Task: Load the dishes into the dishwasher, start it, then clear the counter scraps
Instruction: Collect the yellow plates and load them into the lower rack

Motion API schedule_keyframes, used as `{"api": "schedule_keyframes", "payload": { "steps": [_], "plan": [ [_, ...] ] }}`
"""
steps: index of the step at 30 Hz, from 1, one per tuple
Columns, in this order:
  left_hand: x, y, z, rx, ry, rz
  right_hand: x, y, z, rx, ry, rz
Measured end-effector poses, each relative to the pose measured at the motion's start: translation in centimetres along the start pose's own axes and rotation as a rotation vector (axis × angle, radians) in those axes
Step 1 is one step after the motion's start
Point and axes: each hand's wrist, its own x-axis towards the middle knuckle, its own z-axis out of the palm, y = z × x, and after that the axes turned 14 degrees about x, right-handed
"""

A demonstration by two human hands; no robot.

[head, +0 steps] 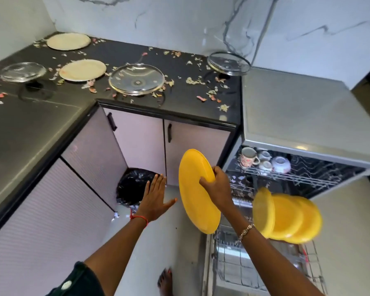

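My right hand [217,184] grips a yellow plate [194,201] by its rim and holds it on edge, just left of the open dishwasher. My left hand [155,195] hovers beside it with fingers straight and spread, holding nothing. Three yellow plates [286,216] stand on edge in the pulled-out lower rack [265,268]. The upper rack [286,176] holds cups and a small bowl. On the black counter [179,103] lie two cream plates [82,70], three glass lids [136,79] and scattered scraps [192,81].
A bin lined with a black bag [135,186] sits in the corner under the counter, next to closed cabinet doors [141,142]. The dishwasher's grey top [308,112] adjoins the counter on the right. My bare foot [166,280] stands on the floor.
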Motion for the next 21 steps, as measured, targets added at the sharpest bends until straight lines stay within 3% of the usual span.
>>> {"api": "schedule_keyframes", "payload": {
  "steps": [9,21],
  "plan": [
    [0.5,11.0,3.7,0.026,-0.054,0.127,-3.0,6.1,-11.1,0.03,0.122,0.098],
    [0.3,25.4,14.1,0.006,-0.178,0.13,-2.0,19.2,-25.3,-0.034,0.074,0.159]
  ]
}}
